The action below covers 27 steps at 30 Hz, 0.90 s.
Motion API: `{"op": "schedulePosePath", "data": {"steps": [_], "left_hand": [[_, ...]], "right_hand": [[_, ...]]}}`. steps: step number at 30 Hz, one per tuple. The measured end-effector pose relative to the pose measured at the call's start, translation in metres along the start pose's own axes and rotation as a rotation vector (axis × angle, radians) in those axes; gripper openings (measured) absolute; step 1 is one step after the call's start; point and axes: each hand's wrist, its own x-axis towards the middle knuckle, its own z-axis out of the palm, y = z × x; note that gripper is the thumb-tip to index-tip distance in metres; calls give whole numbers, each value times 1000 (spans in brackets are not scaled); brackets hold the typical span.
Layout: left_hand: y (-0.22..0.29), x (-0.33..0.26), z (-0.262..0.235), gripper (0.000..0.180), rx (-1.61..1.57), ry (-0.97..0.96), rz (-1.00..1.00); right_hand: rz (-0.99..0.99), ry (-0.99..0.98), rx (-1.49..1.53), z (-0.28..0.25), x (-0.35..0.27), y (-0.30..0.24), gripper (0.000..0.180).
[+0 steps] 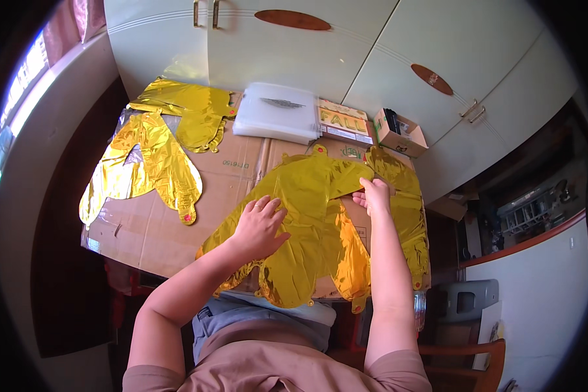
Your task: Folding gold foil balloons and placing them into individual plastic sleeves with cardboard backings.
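Observation:
A flat, deflated gold foil balloon (pixel 300 215) is spread on the cardboard in front of me, its lower parts reaching the near edge. My left hand (pixel 260 227) lies on its left half with the fingers stretched out. At the balloon's upper right, my right hand (pixel 374 196) pinches the edge of one arm of the foil between thumb and fingers. Under that raised arm, a shinier orange-gold piece of foil (pixel 351 261) shows; whether it belongs to the same balloon I cannot tell.
More flat gold foil balloons lie at the left (pixel 176 160), far left (pixel 199 111) and right (pixel 405 202) of the cardboard (pixel 235 173). Along the back stand a stack of clear plastic bags (pixel 274 114), a printed package (pixel 345 123) and a small open box (pixel 400 138), before pale cabinets (pixel 294 52).

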Motion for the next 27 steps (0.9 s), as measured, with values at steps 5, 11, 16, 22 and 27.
{"op": "schedulePosePath", "data": {"steps": [5,11,16,22,27], "left_hand": [[1,2,-5,57,-14,-55,-21],[4,2,-12,53,-165,173,-36],[55,50,-40,27,-297,320,134],[200,129,49,17,-507,-137,437],[284,165,131,30,-406,-189,391]], "right_hand": [[-296,240,-494,-36,4,1,30],[-402,205,-753,-157,-33,6,27],[-178,143,-576,-252,-88,25,13],[71,43,-584,-271,-105,54,19],[86,42,-498,-273,-97,66,22]]}}
